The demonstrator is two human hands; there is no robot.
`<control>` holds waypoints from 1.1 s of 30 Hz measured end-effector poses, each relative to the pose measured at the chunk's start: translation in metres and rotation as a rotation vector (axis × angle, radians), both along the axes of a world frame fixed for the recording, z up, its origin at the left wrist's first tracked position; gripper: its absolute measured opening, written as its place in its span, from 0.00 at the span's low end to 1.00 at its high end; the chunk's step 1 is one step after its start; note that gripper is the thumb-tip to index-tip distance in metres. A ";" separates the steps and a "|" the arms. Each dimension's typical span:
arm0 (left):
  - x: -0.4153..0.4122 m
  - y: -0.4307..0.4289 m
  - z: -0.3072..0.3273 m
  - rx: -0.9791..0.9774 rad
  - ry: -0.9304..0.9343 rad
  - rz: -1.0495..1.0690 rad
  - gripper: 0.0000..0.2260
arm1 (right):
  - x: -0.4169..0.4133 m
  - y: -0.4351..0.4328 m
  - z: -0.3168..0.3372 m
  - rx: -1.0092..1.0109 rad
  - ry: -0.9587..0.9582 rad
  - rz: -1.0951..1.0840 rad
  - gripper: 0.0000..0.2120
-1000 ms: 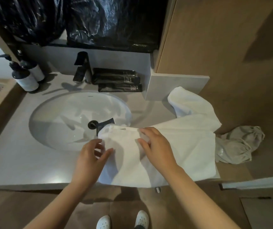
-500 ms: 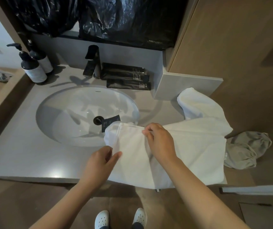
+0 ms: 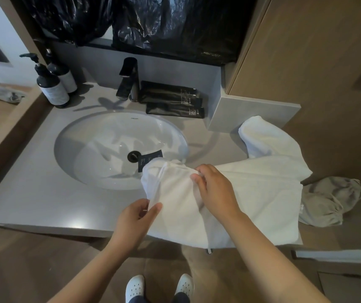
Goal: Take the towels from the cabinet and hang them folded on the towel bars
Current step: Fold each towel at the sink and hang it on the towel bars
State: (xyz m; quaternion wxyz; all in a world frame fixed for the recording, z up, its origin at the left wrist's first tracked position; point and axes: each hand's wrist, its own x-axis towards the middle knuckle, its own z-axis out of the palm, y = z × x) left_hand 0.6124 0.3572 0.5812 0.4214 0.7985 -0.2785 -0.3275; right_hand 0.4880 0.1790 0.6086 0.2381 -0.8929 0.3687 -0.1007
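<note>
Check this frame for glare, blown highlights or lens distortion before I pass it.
Head view: wide-angle stretch slants the brown wooden cabinet outward; a small glare spot lies on the grey countertop near the left hand; the white towel is nearly blown out, folds faint; the black plastic sheeting is crushed dark.

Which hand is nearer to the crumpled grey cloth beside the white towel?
Right. The right hand pinches the white towel to the left of the grey cloth; the left hand holds the towel's left edge, farther away.
</note>
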 end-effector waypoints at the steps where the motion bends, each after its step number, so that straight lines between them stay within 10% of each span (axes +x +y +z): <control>1: -0.002 0.003 0.001 -0.025 0.046 0.005 0.11 | -0.001 -0.001 0.004 0.003 -0.001 0.028 0.10; 6: -0.012 0.014 0.010 -0.190 0.295 -0.055 0.12 | -0.018 -0.005 0.024 0.037 -0.006 0.145 0.10; 14: -0.010 0.027 -0.019 0.043 -0.017 -0.097 0.24 | 0.007 0.003 0.012 -0.057 0.137 0.105 0.11; 27: -0.015 0.018 -0.035 0.184 -0.234 -0.009 0.16 | 0.021 0.003 -0.009 -0.165 0.240 0.088 0.15; 33: -0.005 0.008 -0.034 0.237 -0.211 -0.001 0.14 | 0.005 0.017 -0.011 -0.033 -0.087 0.032 0.15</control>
